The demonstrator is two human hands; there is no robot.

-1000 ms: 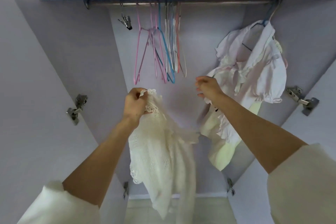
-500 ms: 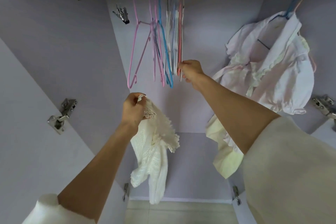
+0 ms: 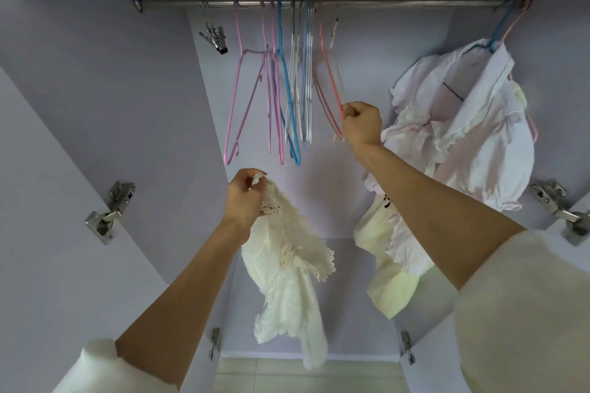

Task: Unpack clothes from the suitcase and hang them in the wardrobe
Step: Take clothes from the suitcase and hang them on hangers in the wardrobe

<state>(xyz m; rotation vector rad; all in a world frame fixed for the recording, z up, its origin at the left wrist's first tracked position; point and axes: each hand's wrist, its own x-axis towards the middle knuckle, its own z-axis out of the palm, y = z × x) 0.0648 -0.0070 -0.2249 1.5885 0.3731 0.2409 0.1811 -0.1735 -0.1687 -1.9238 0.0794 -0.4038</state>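
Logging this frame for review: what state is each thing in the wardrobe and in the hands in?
Cream lace garment: dangling, unhung, gripped by left hand.
Coral wire hanger: on the metal rail, pinched by right hand.
Pink and blue empty hangers: hanging bunched.
White frilled blouse: hung.

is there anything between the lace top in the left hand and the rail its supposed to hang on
Nothing solid blocks it. The left hand holds the cream lace top below the rail, with open space between. It has no hanger yet; the right hand grips the coral hanger, which hangs on the rail.
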